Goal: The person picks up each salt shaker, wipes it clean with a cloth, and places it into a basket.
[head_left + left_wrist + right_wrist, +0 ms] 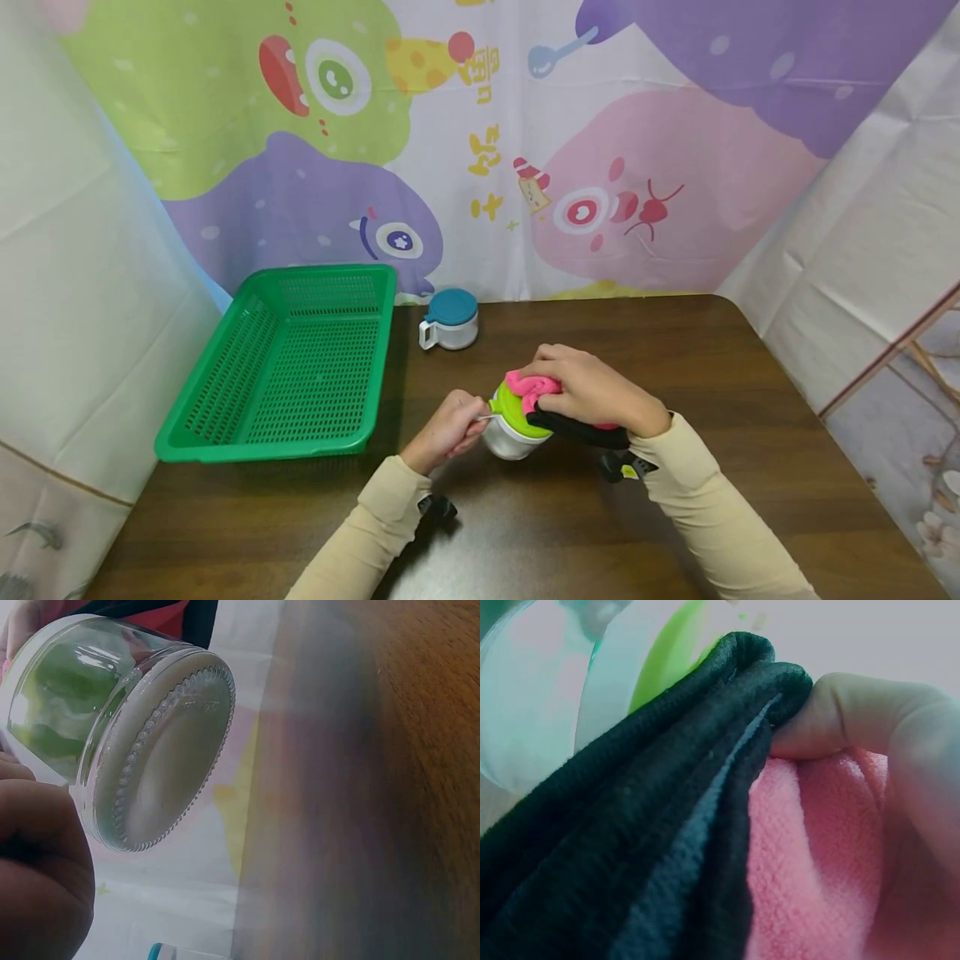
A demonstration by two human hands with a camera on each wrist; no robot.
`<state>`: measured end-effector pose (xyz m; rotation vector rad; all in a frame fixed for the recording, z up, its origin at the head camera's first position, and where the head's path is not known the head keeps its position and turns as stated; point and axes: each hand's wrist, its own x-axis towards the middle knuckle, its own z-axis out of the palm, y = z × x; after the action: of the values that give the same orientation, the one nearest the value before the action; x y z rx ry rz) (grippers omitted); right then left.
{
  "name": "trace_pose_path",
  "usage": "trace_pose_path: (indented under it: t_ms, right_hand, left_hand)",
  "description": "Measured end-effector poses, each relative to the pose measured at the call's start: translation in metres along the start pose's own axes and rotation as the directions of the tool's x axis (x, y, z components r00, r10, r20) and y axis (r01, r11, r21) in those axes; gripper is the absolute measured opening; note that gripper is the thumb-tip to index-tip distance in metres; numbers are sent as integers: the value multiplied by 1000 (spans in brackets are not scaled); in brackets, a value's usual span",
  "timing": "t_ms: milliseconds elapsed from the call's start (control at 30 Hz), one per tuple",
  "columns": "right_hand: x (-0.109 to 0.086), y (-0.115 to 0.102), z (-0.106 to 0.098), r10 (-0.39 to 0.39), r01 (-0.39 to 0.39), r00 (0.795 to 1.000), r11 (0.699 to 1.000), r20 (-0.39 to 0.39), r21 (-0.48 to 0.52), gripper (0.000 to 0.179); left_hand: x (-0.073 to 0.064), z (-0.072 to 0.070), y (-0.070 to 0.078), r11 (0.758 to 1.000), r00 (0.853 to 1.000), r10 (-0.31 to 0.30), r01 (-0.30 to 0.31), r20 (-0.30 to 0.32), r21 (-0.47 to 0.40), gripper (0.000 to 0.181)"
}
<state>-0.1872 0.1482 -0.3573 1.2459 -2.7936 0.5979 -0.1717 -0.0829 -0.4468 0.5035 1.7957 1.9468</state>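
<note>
A clear glass jar [510, 446] with a white collar and a lime-green lid [512, 412] is held tilted above the table. My left hand [452, 427] grips it by its handle, which the fingers mostly hide. The left wrist view shows the ribbed glass base [176, 761] raised off the wood. On the lid's right side, my right hand [588, 387] holds a bunched pink and black cloth [529, 386] against the green surface. In the right wrist view the thumb [855, 712] presses on the cloth's folds, and its black side hangs beside the jar.
A second jar [454, 333] with a blue lid and white handle stands at the table's back edge. Left of it sits a green perforated basket [375, 367]. A cartoon-printed curtain [480, 242] hangs behind the brown wooden table [720, 375].
</note>
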Motion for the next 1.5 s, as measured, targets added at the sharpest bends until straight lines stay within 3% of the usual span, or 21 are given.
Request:
trace_pose_path:
  t_ms: [367,967,1500]
  right_hand:
    - [-5,6,-1,30,-30,1000,999,3,27,35]
    - [-11,9,-1,74,-75,997,996,22,50,38]
    - [-20,4,1,18,-17,1000,999,-18,47,37]
  left_hand:
    - [0,-2,1,1000,1000,8,-8,-13,8,41]
    - [-3,-3,1,997,999,19,-22,-33,-69,40]
    - [-4,-6,2,994,998,18,-25,-66,-105,39]
